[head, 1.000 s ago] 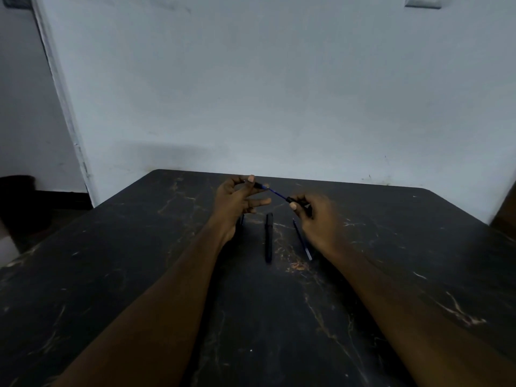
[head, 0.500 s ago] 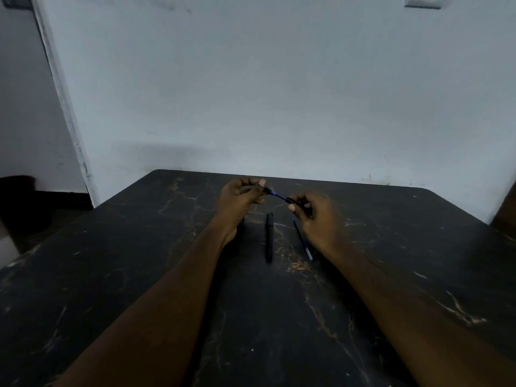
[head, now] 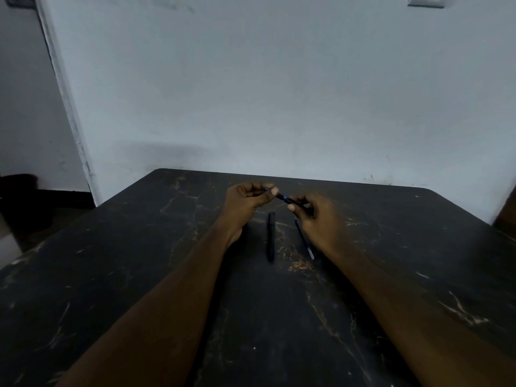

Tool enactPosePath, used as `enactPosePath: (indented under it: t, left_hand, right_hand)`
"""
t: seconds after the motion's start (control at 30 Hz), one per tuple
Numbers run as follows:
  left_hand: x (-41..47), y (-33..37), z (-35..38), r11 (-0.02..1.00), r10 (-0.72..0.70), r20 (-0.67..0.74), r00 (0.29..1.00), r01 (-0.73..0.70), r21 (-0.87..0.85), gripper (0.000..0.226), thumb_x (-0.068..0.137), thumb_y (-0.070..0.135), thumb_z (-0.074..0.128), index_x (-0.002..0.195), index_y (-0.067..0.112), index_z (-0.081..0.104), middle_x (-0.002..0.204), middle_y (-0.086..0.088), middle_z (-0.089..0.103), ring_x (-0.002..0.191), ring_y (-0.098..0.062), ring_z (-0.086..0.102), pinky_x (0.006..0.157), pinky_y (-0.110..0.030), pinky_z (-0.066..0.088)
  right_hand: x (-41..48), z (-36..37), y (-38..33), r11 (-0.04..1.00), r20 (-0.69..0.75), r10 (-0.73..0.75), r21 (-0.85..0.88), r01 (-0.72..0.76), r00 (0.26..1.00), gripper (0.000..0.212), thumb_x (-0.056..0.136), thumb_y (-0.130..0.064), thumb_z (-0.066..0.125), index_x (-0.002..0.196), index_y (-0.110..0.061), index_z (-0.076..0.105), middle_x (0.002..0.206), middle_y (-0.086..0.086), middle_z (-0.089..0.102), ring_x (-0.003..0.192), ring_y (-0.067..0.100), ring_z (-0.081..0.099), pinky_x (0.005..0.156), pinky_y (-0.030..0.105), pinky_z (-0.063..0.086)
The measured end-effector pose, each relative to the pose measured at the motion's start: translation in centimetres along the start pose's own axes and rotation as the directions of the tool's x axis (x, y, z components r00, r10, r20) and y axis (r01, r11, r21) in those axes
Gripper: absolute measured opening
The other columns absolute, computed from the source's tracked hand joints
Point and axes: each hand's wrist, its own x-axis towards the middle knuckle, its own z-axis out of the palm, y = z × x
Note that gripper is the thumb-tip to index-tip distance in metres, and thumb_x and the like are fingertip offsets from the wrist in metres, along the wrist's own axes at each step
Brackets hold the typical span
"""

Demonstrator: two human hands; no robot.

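From the head view, both hands are raised just above the far middle of the dark, marble-veined bench (head: 139, 261), close together with only a short gap between them. The left hand (head: 245, 202) has its fingers curled inward, and its thumb and fingertips pinch the left end of a slim pen (head: 284, 197). The right hand (head: 318, 216) is also curled and grips the pen's other, black end between thumb and forefinger. The pen spans the gap, sloping down from left to right, and only a short blue and black stretch of it shows; it is held clear of the bench. Below the hands, a thicker black pen body (head: 270, 236) lies on the bench, pointing away from the person. Just to its right lies a thin refill (head: 305, 241), slightly angled, its far end hidden under the right hand. A pale wall (head: 279, 93) rises behind the bench.
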Motion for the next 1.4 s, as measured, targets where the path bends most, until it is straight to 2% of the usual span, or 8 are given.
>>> enactPosePath:
  t: [0.27, 0.5, 0.67, 0.83, 0.97, 1.17, 1.3, 1.4]
  left_hand:
    - [0.1, 0.21, -0.27, 0.998, -0.011, 0.059, 0.998, 0.015, -0.054, 0.028, 0.079, 0.001, 0.076, 0.107, 0.006, 0.07, 0.099, -0.006, 0.077, 0.098, -0.01, 0.071, 0.077, -0.014, 0.053]
    - [0.1, 0.54, -0.04, 0.998, -0.041, -0.097, 0.994, 0.046, 0.04, 0.024, 0.083, 0.038, 0.074, 0.085, 0.014, 0.075, 0.075, 0.01, 0.075, 0.066, 0.01, 0.062, 0.056, -0.005, 0.045]
    - [0.04, 0.36, -0.08, 0.998, -0.025, -0.079, 0.997, 0.03, 0.055, 0.02, 0.085, 0.026, 0.074, 0.079, 0.007, 0.073, 0.078, -0.01, 0.063, 0.069, -0.007, 0.053, 0.057, -0.01, 0.043]
    - [0.04, 0.36, -0.3, 1.0, -0.015, -0.029, 0.999, 0.015, 0.006, 0.011, 0.085, 0.017, 0.074, 0.092, 0.009, 0.075, 0.089, -0.001, 0.075, 0.084, 0.0, 0.067, 0.071, -0.007, 0.048]
    - [0.11, 0.35, -0.37, 0.999, 0.009, 0.009, 1.0, -0.009, -0.033, 0.011, 0.085, 0.011, 0.073, 0.096, 0.012, 0.075, 0.097, 0.002, 0.076, 0.099, -0.006, 0.069, 0.079, -0.009, 0.05]
    - [0.28, 0.37, -0.32, 0.997, -0.019, -0.1, 0.995, 0.026, 0.068, 0.023, 0.081, 0.034, 0.076, 0.085, 0.011, 0.075, 0.066, 0.012, 0.069, 0.06, 0.007, 0.058, 0.053, -0.007, 0.044]
    - [0.23, 0.14, -0.21, 0.994, 0.001, -0.085, 0.996, 0.008, 0.106, 0.025, 0.081, 0.031, 0.077, 0.079, 0.006, 0.074, 0.072, -0.009, 0.063, 0.063, -0.004, 0.052, 0.053, -0.01, 0.042]
    - [0.21, 0.13, -0.19, 0.997, 0.0, -0.056, 0.998, 0.005, 0.08, 0.014, 0.083, 0.023, 0.076, 0.082, 0.009, 0.075, 0.066, 0.006, 0.067, 0.06, 0.005, 0.056, 0.056, -0.007, 0.043]
  right_hand:
    - [0.04, 0.02, -0.12, 1.0, 0.011, 0.031, -0.003, -0.031, 0.999, 0.021, 0.095, -0.032, 0.06, 0.101, -0.016, 0.072, 0.086, 0.002, 0.069, 0.076, 0.019, 0.06, 0.064, 0.039, 0.05]
    - [-0.07, -0.03, -0.17, 1.0, -0.041, 0.004, 0.025, -0.003, 0.999, 0.012, 0.09, -0.026, 0.067, 0.099, -0.018, 0.068, 0.093, -0.002, 0.064, 0.085, 0.014, 0.056, 0.069, 0.037, 0.051]
    - [-0.2, -0.07, -0.25, 1.0, -0.053, -0.003, 0.014, 0.004, 0.999, 0.011, 0.088, -0.026, 0.069, 0.098, -0.021, 0.068, 0.093, -0.004, 0.064, 0.085, 0.012, 0.055, 0.068, 0.032, 0.047]
    - [-0.11, -0.01, -0.06, 0.998, 0.021, 0.062, 0.028, -0.063, 0.998, 0.019, 0.096, -0.031, 0.058, 0.087, -0.017, 0.069, 0.076, 0.001, 0.067, 0.067, 0.02, 0.06, 0.06, 0.043, 0.051]
    - [-0.06, 0.11, 0.11, 0.999, 0.006, 0.043, 0.02, -0.043, 0.999, 0.019, 0.095, -0.034, 0.057, 0.093, -0.019, 0.069, 0.08, -0.001, 0.066, 0.07, 0.017, 0.058, 0.058, 0.036, 0.046]
    - [-0.07, 0.24, 0.23, 1.0, -0.075, 0.005, 0.02, -0.003, 0.997, 0.009, 0.089, -0.029, 0.066, 0.094, -0.022, 0.066, 0.085, -0.01, 0.058, 0.081, 0.01, 0.053, 0.063, 0.025, 0.041]
    - [-0.08, 0.09, 0.03, 1.0, -0.062, -0.009, 0.017, 0.01, 0.998, 0.007, 0.088, -0.026, 0.069, 0.095, -0.023, 0.067, 0.085, -0.015, 0.055, 0.083, 0.004, 0.05, 0.065, 0.016, 0.037]
    - [-0.09, 0.0, -0.02, 1.0, -0.033, 0.004, 0.023, -0.004, 0.999, 0.01, 0.093, -0.028, 0.064, 0.092, -0.019, 0.07, 0.08, -0.01, 0.06, 0.073, 0.008, 0.053, 0.058, 0.022, 0.036]
